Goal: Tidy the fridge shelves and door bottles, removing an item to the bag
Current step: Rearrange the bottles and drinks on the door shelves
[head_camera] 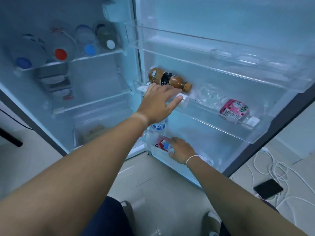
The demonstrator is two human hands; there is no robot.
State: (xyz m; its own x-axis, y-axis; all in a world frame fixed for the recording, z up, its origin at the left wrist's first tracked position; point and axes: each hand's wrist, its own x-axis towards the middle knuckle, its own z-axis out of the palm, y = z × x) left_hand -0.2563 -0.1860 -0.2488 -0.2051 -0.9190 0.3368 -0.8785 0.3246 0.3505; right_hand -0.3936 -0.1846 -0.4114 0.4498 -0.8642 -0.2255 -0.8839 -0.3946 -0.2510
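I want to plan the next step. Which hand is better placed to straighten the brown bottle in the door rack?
The left hand. It already reaches the middle door rack, beside the tilted brown bottle. The right hand is lower, on a bottle in the bottom rack.

Cool blue-white light w/ a heavy cyan cast over the whole frame, brightest in the upper right on the open white fridge door (221, 17). Interior at upper left is dimmer and hazy; the round-capped clear bottles lying on the top glass shelf (95, 54) look soft, smeared by motion blur. Brown plastic bottle with a black label (167, 79) at centre is blurred too. Pale glare runs along the clear plastic door bins (221, 65). Both forearms in the lower half are shaded, no hard shadows. Wide-angle lens bends the fridge edges outward toward the corners; beige tiled floor (153, 184) is evenly, dully lit.
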